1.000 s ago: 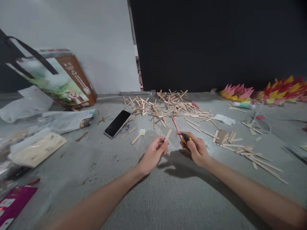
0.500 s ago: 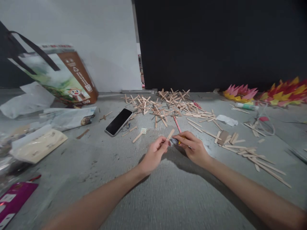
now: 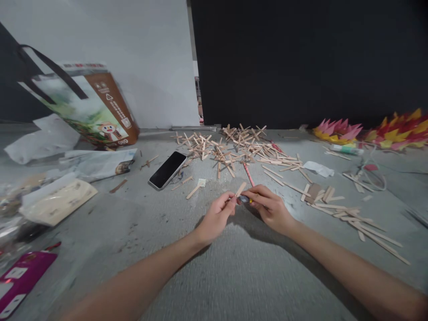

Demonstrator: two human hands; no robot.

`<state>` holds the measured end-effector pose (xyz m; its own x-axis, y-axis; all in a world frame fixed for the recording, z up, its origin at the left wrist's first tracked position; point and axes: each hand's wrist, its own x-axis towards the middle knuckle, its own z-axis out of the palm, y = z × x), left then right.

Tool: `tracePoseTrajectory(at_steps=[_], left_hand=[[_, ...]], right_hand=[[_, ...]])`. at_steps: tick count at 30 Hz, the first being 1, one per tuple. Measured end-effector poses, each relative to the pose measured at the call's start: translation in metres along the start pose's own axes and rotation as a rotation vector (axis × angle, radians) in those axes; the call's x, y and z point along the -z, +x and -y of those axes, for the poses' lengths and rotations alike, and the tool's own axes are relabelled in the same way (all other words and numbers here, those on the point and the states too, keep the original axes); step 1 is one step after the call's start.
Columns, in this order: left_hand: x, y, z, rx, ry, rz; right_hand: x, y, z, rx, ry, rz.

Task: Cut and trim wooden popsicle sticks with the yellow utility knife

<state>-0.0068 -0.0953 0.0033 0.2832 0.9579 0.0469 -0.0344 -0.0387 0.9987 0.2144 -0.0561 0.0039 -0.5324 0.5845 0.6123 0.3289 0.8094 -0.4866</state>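
My left hand [image 3: 219,216] pinches a short flat popsicle stick [image 3: 241,189], which sticks up past the fingertips, tilted to the right. Close against it, my right hand [image 3: 270,208] is closed around a small grey-and-yellow cutting tool [image 3: 245,199]; its blade-like grey part meets the stick near my left fingertips. Most of the tool is hidden by my fingers. Just beyond the right hand lies a pink-and-white striped stick [image 3: 248,174]. Behind both hands spreads a heap of popsicle sticks [image 3: 230,154], many joined in crosses.
A phone [image 3: 167,170] lies left of the heap. Farther left are a shopping bag [image 3: 100,111], plastic packaging [image 3: 60,205] and a purple case [image 3: 30,276]. To the right are loose sticks [image 3: 351,216], a glue stick [image 3: 346,150], crumpled tissue [image 3: 318,169] and folded-paper flowers [image 3: 337,131].
The view has shifted slightly, so the surroundings sit a little farther right. Both hands keep their grips, with the cutting tool still against the popsicle stick.
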Motion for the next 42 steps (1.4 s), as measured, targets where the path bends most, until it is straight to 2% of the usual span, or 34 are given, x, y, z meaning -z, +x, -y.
tracePoseTrajectory(at_steps=[12, 21, 32, 42], left_hand=[[-0.0011, -0.0002, -0.0036, 0.003, 0.029, -0.019], [-0.0013, 0.0021, -0.0038, 0.01, 0.029, 0.028], [-0.0001, 0.0034, -0.0014, -0.035, 0.013, 0.03], [-0.0008, 0.0028, -0.0037, -0.018, 0.021, 0.032]], right_hand=[[-0.0005, -0.0009, -0.0005, -0.021, 0.032, 0.013], [-0.0016, -0.0029, -0.0035, -0.015, 0.008, 0.033], [-0.0012, -0.0027, -0.0026, -0.028, 0.026, 0.038], [-0.0018, -0.0004, 0.0002, -0.005, 0.053, 0.028]])
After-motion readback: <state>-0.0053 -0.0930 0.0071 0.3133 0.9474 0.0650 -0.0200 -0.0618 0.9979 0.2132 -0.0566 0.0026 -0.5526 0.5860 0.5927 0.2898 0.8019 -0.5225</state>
